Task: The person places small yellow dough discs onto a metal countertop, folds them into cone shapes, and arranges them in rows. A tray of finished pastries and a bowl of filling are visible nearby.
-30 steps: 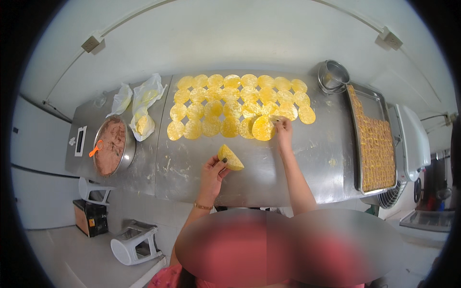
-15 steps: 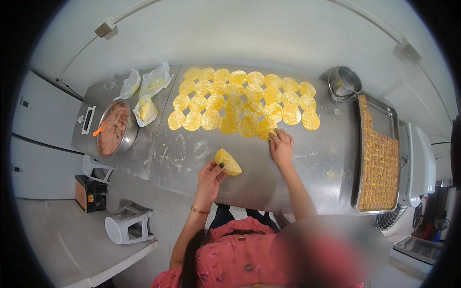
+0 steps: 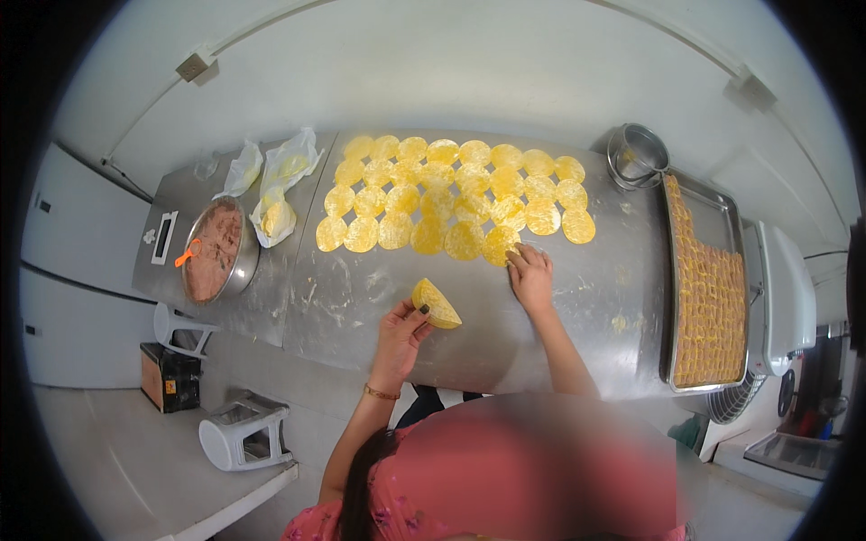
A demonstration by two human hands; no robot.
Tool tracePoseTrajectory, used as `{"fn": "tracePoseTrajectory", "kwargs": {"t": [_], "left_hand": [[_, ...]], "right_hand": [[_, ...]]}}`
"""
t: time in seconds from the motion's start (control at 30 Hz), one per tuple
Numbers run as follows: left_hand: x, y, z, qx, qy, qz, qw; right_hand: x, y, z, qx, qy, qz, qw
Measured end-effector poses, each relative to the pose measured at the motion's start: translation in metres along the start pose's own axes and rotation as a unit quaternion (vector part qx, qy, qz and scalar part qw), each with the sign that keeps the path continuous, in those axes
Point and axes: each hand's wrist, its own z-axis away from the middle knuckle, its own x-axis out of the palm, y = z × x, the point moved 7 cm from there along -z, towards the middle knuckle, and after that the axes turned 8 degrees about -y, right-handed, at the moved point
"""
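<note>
My left hand (image 3: 400,335) is closed on a folded yellow dough round (image 3: 437,304), held above the steel table near its front edge. It may be a stack of several layers; I cannot tell. To its right, my right hand (image 3: 530,272) has its fingertips drawn together on the lower right edge of a flat dough round (image 3: 501,245) in the nearest row. Several thin, flour-dusted yellow rounds (image 3: 436,203) lie in rows across the table behind my hands.
At the left a steel bowl (image 3: 248,261) holds pinkish filling (image 3: 215,245) and an orange-handled tool (image 3: 188,253). White plastic bags (image 3: 298,153) lie behind it. A metal tray (image 3: 671,361) of small filled pieces stands at the right, near metal pots (image 3: 637,155). Flour smears mark the steel table (image 3: 361,293).
My left hand has shifted slightly to the right with the folded dough round. My right hand stays at the same round's edge. The whole view has tilted a little.
</note>
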Motion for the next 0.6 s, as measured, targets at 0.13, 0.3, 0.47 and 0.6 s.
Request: {"fn": "tracePoseTrajectory", "kwargs": {"t": [0.13, 0.3, 0.47, 0.6], "left_hand": [[-0.003, 0.005, -0.005, -0.013, -0.016, -0.002, 1.000], [-0.007, 0.001, -0.017, -0.038, -0.034, -0.008, 0.999], [0.004, -0.004, -0.028, -0.068, -0.067, -0.037, 0.995], [0.001, -0.008, -0.032, -0.090, -0.086, -0.082, 0.989]], "right_hand": [[-0.022, -0.017, 0.002, 0.034, 0.044, -0.070, 0.996], [-0.051, -0.108, 0.008, -0.011, -0.044, -0.417, 0.908], [-0.063, -0.138, 0.021, 0.010, -0.038, -0.414, 0.909], [-0.057, -0.126, 0.033, 0.058, -0.018, -0.435, 0.898]]}}
